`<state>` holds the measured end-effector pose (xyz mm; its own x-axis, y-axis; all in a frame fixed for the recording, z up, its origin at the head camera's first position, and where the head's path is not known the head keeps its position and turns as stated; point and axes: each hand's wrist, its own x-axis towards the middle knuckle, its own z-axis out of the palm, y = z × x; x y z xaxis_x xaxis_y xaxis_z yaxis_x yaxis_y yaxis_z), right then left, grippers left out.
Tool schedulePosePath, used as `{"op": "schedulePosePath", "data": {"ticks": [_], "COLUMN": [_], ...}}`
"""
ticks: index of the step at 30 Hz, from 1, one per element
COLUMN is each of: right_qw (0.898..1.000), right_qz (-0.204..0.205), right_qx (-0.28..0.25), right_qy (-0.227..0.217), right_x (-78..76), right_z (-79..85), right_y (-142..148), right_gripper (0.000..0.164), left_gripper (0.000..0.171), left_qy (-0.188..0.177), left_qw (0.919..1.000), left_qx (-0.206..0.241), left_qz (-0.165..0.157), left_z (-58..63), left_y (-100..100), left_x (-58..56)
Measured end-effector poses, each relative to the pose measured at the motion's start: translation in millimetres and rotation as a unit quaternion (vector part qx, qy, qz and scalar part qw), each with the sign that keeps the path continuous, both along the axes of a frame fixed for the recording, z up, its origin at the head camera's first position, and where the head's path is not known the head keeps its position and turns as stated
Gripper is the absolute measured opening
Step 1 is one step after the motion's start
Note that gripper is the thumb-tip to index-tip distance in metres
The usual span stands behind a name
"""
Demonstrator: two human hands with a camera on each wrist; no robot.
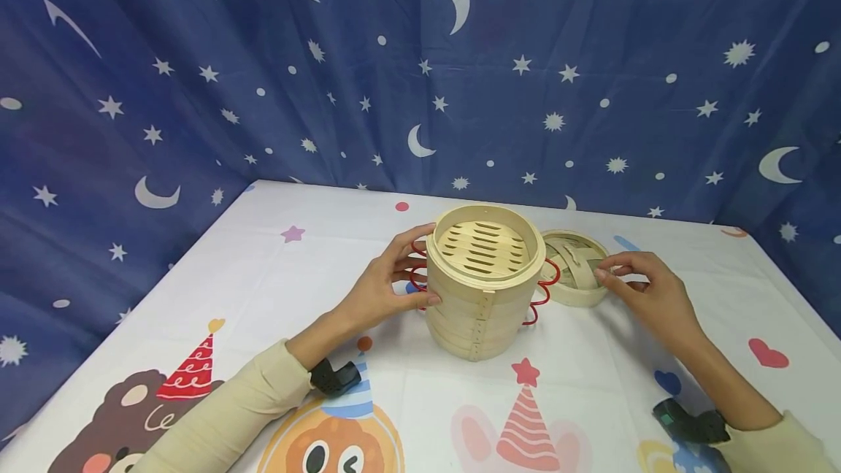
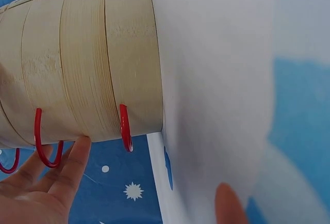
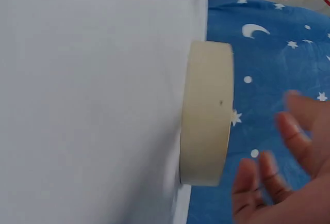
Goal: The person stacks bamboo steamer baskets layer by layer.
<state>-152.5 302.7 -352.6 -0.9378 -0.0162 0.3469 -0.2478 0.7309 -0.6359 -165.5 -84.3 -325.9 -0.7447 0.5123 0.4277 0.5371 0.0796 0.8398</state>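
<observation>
A bamboo steamer stack (image 1: 482,305) stands upright on the table, its slatted top basket (image 1: 482,248) uncovered. Red loop handles (image 1: 548,271) stick out from both sides. My left hand (image 1: 377,287) is at the stack's left side, fingers among the red loops and thumb toward the front. In the left wrist view, fingertips (image 2: 82,144) touch the bamboo wall while the thumb stands apart. The woven steamer lid (image 1: 578,276), strap up, lies on the table right of the stack. My right hand (image 1: 647,290) hovers at the lid's right edge, fingers loosely bent and holding nothing.
A white tablecloth (image 1: 315,268) with printed party animals, stars and hearts covers the table. Blue curtains (image 1: 368,93) with moons and stars hang behind it and along its sides. A dark wrist device (image 1: 690,422) sits on each wrist.
</observation>
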Motion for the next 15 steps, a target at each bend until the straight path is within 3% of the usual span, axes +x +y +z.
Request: {"op": "schedulePosePath", "data": {"ticks": [10, 15], "right_qw": [0.997, 0.996], "right_qz": [0.014, 0.016], "right_qx": [0.018, 0.019], "right_qy": [-0.076, -0.087], "right_x": [-0.5, -2.0], "right_z": [-13.9, -18.2], "right_y": [-0.6, -0.3], "right_gripper": [0.034, 0.035], "left_gripper": [0.086, 0.087], "left_qy": [-0.001, 0.001], "left_qw": [1.0000, 1.0000], "left_qx": [0.001, 0.001], "left_qz": [-0.002, 0.000], "left_z": [-0.6, -0.9], "left_y": [0.0, 0.3], "left_x": [0.3, -0.4]}}
